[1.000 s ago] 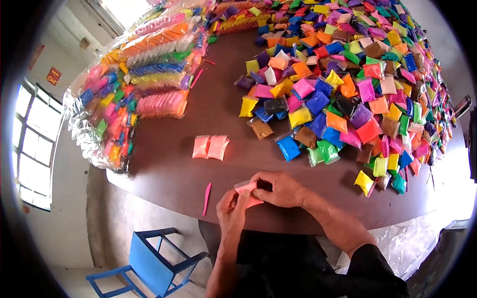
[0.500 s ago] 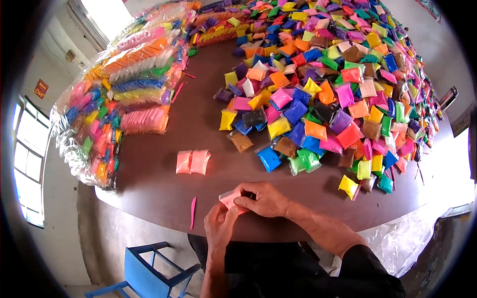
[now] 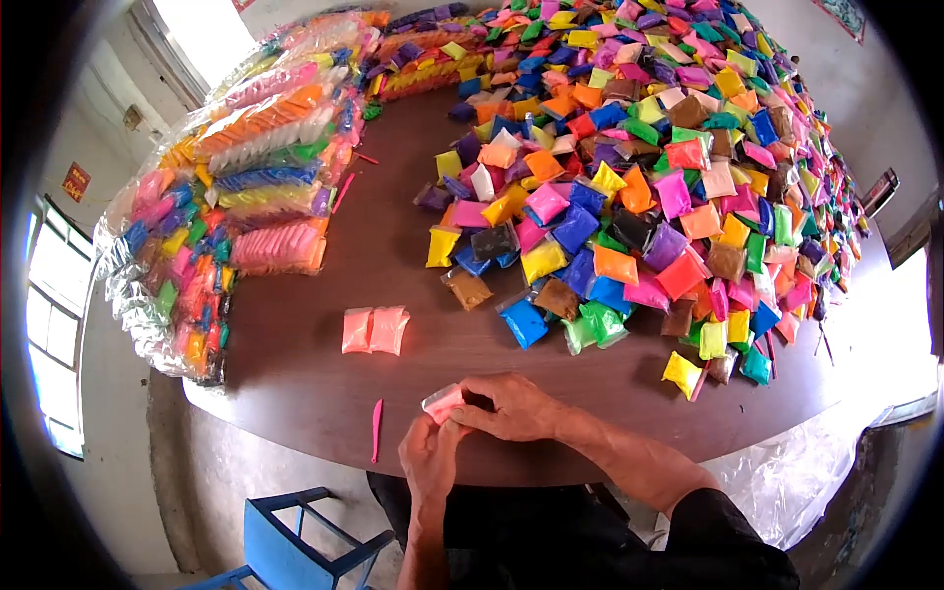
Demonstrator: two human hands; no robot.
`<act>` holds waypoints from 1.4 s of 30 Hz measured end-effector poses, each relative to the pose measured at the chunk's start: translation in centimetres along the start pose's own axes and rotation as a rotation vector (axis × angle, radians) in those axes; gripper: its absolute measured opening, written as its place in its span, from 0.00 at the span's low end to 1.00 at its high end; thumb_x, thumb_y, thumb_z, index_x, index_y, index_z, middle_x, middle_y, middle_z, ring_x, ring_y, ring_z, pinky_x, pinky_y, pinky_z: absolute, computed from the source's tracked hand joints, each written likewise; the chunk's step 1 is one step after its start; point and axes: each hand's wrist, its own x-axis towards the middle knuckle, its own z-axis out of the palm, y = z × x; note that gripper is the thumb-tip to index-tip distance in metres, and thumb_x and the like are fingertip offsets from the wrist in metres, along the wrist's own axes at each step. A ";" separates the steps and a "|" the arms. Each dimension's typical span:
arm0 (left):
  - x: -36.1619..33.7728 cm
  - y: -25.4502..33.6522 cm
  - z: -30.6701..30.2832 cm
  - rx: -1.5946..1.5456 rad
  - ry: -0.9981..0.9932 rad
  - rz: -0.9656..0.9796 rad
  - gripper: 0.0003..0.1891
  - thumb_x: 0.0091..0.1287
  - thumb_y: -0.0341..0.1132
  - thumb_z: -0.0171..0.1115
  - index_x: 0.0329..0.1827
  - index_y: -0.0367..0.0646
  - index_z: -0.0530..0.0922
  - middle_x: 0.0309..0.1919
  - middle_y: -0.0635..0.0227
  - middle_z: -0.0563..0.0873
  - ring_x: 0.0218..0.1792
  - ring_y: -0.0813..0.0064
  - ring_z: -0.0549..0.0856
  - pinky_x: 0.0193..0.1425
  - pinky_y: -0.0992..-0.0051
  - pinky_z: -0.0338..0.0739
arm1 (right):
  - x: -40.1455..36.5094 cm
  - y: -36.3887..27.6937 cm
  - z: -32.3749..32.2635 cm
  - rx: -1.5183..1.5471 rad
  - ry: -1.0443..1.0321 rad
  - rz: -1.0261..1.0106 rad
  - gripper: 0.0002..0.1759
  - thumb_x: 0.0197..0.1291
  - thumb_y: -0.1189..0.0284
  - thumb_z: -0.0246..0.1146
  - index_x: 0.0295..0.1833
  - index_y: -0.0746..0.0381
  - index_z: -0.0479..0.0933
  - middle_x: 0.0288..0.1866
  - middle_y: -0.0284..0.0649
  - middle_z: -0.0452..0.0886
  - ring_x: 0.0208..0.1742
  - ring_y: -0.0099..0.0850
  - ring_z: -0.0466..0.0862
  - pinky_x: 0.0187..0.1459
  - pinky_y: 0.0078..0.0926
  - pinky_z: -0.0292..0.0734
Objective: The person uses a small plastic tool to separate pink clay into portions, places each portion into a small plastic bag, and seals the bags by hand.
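A small pink packet (image 3: 443, 402) is held between both hands above the table's front edge. My left hand (image 3: 430, 454) grips its lower left side, the fingers closed on it. From the right, my right hand (image 3: 506, 407) pinches the packet with thumb and fingers. Two more pink packets (image 3: 374, 330) lie side by side on the brown table (image 3: 295, 369), beyond my hands and to the left. Left of my left hand rests a pink plastic tool (image 3: 377, 431).
A large heap of coloured packets (image 3: 610, 221) covers the table's right side. Rows of bagged packets (image 3: 270, 187) stand at the left. A blue chair (image 3: 295, 541) is on the floor at the lower left, and clear plastic (image 3: 787, 482) lies at the lower right.
The whole view has shifted slightly. Both hands still hold the pink packet, which is now tilted a little differently, with the right hand's fingers lower on it.
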 end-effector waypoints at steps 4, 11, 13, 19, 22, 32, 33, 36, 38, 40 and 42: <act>-0.1 1.1 -0.2 -0.105 -0.054 -0.023 0.12 0.77 0.35 0.70 0.48 0.32 0.85 0.38 0.74 0.86 0.38 0.84 0.80 0.43 0.81 0.75 | -0.3 0.6 0.3 0.037 0.016 -0.018 0.15 0.74 0.61 0.70 0.50 0.63 0.83 0.40 0.49 0.87 0.39 0.44 0.85 0.42 0.40 0.80; 0.3 -0.2 0.0 -0.178 -0.041 0.019 0.13 0.78 0.35 0.68 0.50 0.30 0.85 0.38 0.73 0.86 0.39 0.85 0.80 0.43 0.81 0.74 | -0.4 0.7 0.6 0.076 0.060 -0.055 0.13 0.75 0.63 0.71 0.49 0.63 0.83 0.38 0.45 0.86 0.35 0.36 0.82 0.40 0.36 0.79; 0.5 0.5 0.0 -0.082 0.005 -0.016 0.11 0.79 0.34 0.66 0.49 0.31 0.85 0.35 0.74 0.85 0.37 0.85 0.79 0.41 0.81 0.74 | -0.4 0.9 0.9 0.042 0.088 -0.083 0.13 0.75 0.63 0.70 0.49 0.63 0.83 0.38 0.46 0.86 0.35 0.39 0.84 0.40 0.37 0.79; 0.2 -0.3 -0.1 0.010 0.057 0.051 0.10 0.78 0.33 0.67 0.48 0.32 0.86 0.35 0.75 0.85 0.36 0.86 0.79 0.40 0.81 0.74 | -0.3 0.1 0.6 -0.055 0.084 -0.108 0.13 0.75 0.64 0.70 0.52 0.62 0.84 0.40 0.47 0.87 0.38 0.44 0.86 0.40 0.38 0.80; 0.1 -0.3 -0.3 0.056 0.041 0.046 0.11 0.78 0.33 0.67 0.49 0.31 0.86 0.35 0.76 0.85 0.37 0.87 0.78 0.40 0.82 0.73 | -0.4 0.3 0.5 -0.026 0.056 -0.070 0.13 0.75 0.64 0.70 0.52 0.63 0.84 0.39 0.46 0.87 0.37 0.39 0.86 0.41 0.35 0.80; 0.3 0.2 -0.1 -0.077 -0.104 0.017 0.12 0.78 0.34 0.69 0.51 0.31 0.85 0.35 0.73 0.87 0.36 0.84 0.81 0.41 0.81 0.75 | -0.2 0.1 0.4 0.206 0.071 0.007 0.13 0.74 0.64 0.70 0.52 0.63 0.84 0.41 0.49 0.88 0.39 0.41 0.87 0.44 0.36 0.81; 0.3 -0.1 0.0 -0.085 -0.074 0.042 0.14 0.79 0.39 0.69 0.49 0.33 0.86 0.33 0.73 0.87 0.34 0.86 0.80 0.39 0.82 0.74 | -0.1 0.1 0.4 0.204 0.071 0.009 0.13 0.74 0.64 0.70 0.52 0.63 0.84 0.41 0.49 0.88 0.39 0.41 0.87 0.44 0.36 0.81; 0.3 0.0 0.3 -0.128 -0.023 0.024 0.16 0.80 0.42 0.69 0.48 0.34 0.86 0.32 0.73 0.88 0.32 0.87 0.81 0.39 0.83 0.75 | -0.1 0.0 0.3 0.084 0.023 -0.004 0.15 0.74 0.62 0.70 0.51 0.64 0.83 0.42 0.49 0.89 0.41 0.45 0.87 0.45 0.38 0.82; 0.2 0.0 0.4 -0.159 0.001 -0.019 0.15 0.81 0.41 0.68 0.48 0.34 0.86 0.32 0.72 0.88 0.33 0.87 0.82 0.41 0.83 0.77 | -0.1 -0.1 0.4 0.006 0.047 -0.030 0.15 0.74 0.61 0.70 0.50 0.64 0.82 0.43 0.50 0.89 0.42 0.48 0.88 0.46 0.40 0.82; 0.2 -0.3 0.4 -0.174 -0.006 0.023 0.17 0.80 0.43 0.69 0.47 0.34 0.86 0.32 0.71 0.88 0.32 0.86 0.81 0.39 0.82 0.75 | -0.1 0.0 0.4 0.032 0.050 -0.024 0.15 0.74 0.62 0.70 0.50 0.64 0.82 0.43 0.50 0.89 0.42 0.48 0.88 0.46 0.40 0.82; 0.1 -0.4 0.0 -0.134 -0.029 0.042 0.18 0.79 0.44 0.69 0.47 0.34 0.86 0.32 0.71 0.88 0.32 0.86 0.81 0.38 0.82 0.73 | -0.1 0.3 0.4 0.057 0.053 -0.018 0.14 0.74 0.63 0.70 0.50 0.64 0.82 0.43 0.50 0.89 0.42 0.49 0.88 0.47 0.41 0.82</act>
